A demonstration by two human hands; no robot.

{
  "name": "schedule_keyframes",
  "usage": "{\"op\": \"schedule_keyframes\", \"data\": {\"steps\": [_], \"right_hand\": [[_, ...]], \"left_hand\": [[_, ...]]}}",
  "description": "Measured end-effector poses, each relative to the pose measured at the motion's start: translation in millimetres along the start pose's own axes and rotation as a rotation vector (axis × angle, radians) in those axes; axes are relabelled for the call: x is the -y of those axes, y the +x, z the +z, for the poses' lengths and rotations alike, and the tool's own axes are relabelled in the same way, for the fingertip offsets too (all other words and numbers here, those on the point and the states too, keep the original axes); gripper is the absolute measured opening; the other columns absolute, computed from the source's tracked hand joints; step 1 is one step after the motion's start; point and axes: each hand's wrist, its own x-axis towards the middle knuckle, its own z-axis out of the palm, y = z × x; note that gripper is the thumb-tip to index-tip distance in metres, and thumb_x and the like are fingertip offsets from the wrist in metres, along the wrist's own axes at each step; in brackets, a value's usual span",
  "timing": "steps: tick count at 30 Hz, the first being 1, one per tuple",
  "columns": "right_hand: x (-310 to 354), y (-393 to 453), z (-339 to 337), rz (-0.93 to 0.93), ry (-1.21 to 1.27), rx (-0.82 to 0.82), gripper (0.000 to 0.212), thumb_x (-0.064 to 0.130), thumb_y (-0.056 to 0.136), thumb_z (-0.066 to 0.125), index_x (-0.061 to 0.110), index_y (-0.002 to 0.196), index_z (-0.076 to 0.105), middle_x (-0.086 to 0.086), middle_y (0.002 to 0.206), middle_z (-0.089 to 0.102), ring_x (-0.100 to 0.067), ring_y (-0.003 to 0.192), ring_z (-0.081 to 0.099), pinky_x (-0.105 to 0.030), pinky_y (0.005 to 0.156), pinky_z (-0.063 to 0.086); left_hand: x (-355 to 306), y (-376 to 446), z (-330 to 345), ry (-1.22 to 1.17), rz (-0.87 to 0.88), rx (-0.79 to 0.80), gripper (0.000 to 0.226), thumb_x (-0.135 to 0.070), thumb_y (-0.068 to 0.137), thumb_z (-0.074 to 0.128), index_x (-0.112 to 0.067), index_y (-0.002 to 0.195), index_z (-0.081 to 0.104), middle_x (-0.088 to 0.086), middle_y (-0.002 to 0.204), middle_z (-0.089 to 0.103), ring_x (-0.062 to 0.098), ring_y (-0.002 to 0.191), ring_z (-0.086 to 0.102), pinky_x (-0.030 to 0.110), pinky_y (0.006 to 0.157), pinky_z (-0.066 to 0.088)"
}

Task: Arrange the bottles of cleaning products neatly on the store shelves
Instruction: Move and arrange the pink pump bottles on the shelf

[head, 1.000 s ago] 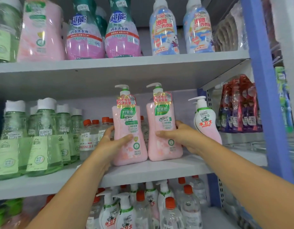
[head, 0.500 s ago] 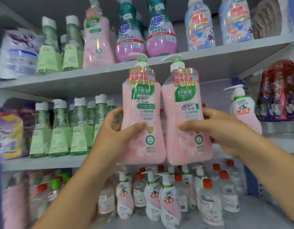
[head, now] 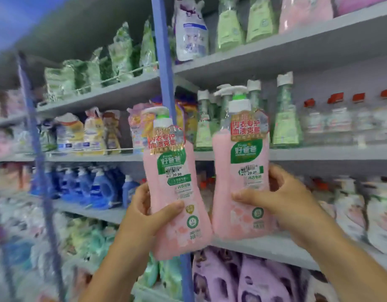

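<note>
Two pink pump bottles with green labels and white pump heads are held up in the air in front of the shelves. My left hand (head: 148, 211) grips the left pink bottle (head: 175, 192) around its lower body, thumb across the front. My right hand (head: 277, 197) grips the right pink bottle (head: 242, 188) at its waist. Both bottles are upright, slightly tilted, side by side and almost touching at the base. The view is blurred by motion.
A blue upright post (head: 164, 73) splits two shelf bays. Green bottles (head: 285, 125) and clear red-capped bottles (head: 340, 120) stand on the grey shelf (head: 329, 152) behind. Blue detergent bottles (head: 96, 188) sit lower left, purple refill bags (head: 242, 277) at the bottom, pouches (head: 190, 31) up top.
Both pink bottles were lifted off the middle shelf and carried leftward, one in each hand. The view swung left, so the blue post and the left bay are now in sight.
</note>
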Motion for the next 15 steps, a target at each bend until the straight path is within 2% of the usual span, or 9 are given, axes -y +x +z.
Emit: {"op": "schedule_keyframes", "data": {"steps": [4,7,9,12,15], "right_hand": [[-40.2,12.8,87.7,0.045,-0.058,0.025,0.054,0.013,0.057,0.096,0.028,0.101,0.07,0.01,0.092,0.08,-0.015,0.086,0.077,-0.041,0.08,0.06],[-65.0,20.7,135.1,0.082,-0.068,0.065,0.054,0.012,0.061,0.095,0.029,0.105,0.068,0.014,0.091,0.079,-0.008,0.081,0.076,-0.033,0.074,0.06],[-82.2,28.9,159.9,0.115,-0.049,0.095,0.052,0.01,0.062,0.094,0.028,0.104,0.068,0.012,0.091,0.079,-0.007,0.079,0.076,-0.03,0.07,0.059],[-111.3,48.4,196.1,0.143,-0.059,0.116,0.054,0.013,0.059,0.095,0.028,0.104,0.069,0.011,0.093,0.079,-0.01,0.083,0.076,-0.041,0.079,0.062],[-135.7,72.7,232.3,0.133,-0.034,0.124,0.058,0.014,0.058,0.096,0.03,0.106,0.069,0.013,0.092,0.079,-0.008,0.083,0.076,-0.041,0.08,0.062]], "left_hand": [[17.4,5.6,-77.1,0.041,-0.033,-0.119,0.083,-0.03,0.047,0.093,-0.022,0.122,0.059,0.003,0.113,0.076,0.029,0.098,0.075,0.053,0.085,0.059],[34.0,17.1,-125.3,0.034,-0.043,-0.215,0.076,-0.019,0.052,0.098,-0.024,0.118,0.06,0.001,0.109,0.077,0.028,0.096,0.076,0.054,0.087,0.058],[46.8,26.7,-152.5,0.016,-0.054,-0.267,0.081,-0.027,0.046,0.097,-0.026,0.119,0.061,0.002,0.111,0.077,0.031,0.098,0.075,0.056,0.089,0.057],[66.0,47.9,-184.9,0.006,-0.067,-0.303,0.086,-0.036,0.039,0.093,-0.028,0.119,0.061,0.003,0.112,0.076,0.033,0.098,0.075,0.059,0.088,0.057],[84.5,76.7,-203.1,0.057,-0.058,-0.33,0.085,-0.032,0.043,0.101,-0.03,0.117,0.061,0.002,0.112,0.076,0.031,0.095,0.076,0.057,0.085,0.059]]}}
